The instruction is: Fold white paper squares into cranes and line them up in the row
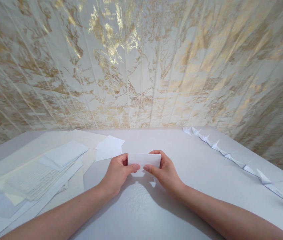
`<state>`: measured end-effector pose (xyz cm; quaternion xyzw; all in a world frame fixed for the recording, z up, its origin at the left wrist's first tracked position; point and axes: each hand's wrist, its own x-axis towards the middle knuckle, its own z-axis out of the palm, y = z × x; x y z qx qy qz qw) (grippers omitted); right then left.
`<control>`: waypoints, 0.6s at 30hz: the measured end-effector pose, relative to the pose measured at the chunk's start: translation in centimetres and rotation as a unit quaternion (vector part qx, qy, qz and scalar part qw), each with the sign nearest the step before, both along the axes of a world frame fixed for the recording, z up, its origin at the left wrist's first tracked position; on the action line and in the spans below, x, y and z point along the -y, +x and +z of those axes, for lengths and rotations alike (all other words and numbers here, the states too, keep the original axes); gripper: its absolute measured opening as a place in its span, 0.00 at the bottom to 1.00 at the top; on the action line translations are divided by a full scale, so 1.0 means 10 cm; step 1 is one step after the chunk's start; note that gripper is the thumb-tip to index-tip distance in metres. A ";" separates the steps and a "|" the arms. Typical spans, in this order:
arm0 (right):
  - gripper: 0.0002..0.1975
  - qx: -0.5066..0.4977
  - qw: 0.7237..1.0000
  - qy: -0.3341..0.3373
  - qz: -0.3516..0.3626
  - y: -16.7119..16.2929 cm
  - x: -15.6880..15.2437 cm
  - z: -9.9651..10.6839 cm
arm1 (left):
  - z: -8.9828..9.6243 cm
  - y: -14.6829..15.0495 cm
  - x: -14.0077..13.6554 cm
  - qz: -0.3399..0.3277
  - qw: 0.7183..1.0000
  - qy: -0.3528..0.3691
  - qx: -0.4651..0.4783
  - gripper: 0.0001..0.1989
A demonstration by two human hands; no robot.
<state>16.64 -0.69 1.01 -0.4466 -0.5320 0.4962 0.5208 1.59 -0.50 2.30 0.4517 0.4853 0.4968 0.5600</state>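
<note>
A small white rectangle of paper (143, 158), its long side level, is held up above the table between my two hands. My left hand (117, 171) pinches its left end, the thumb lying across the near face. At the right end my right hand (166, 170) does the same, with the fingers behind the sheet. The thumb tips point toward each other with a small gap between them. Most fingers are hidden behind the paper or curled away. Shadows of both hands fall on the white table (141, 213) below.
Several folded white paper figures (215, 145) run in a row along the table's right side. Loose white sheets (110, 147) lie left of centre. Farther left spreads a pile of papers (41, 180), some printed, with a white stack (67, 153) on top. A gold-patterned curtain (141, 66) hangs behind.
</note>
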 end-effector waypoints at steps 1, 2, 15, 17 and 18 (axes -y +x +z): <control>0.15 0.005 1.000 0.002 0.002 0.01 -0.01 0.00 | -0.01 -0.01 0.00 0.005 1.000 0.005 -0.003 0.06; 0.15 0.009 1.000 0.007 0.003 0.02 -0.03 -0.01 | -0.01 -0.01 -0.01 0.007 1.000 0.009 -0.004 0.06; 0.14 0.072 0.985 0.149 -0.053 0.28 -0.18 -0.02 | -0.03 -0.15 -0.12 0.041 0.999 0.033 -0.013 0.08; 0.14 0.118 0.972 0.199 -0.048 0.29 -0.18 -0.02 | -0.02 -0.13 -0.10 0.022 0.999 0.020 -0.021 0.09; 0.13 0.139 0.964 0.223 -0.039 0.29 -0.17 -0.02 | -0.02 -0.12 -0.09 0.013 1.000 0.016 -0.023 0.09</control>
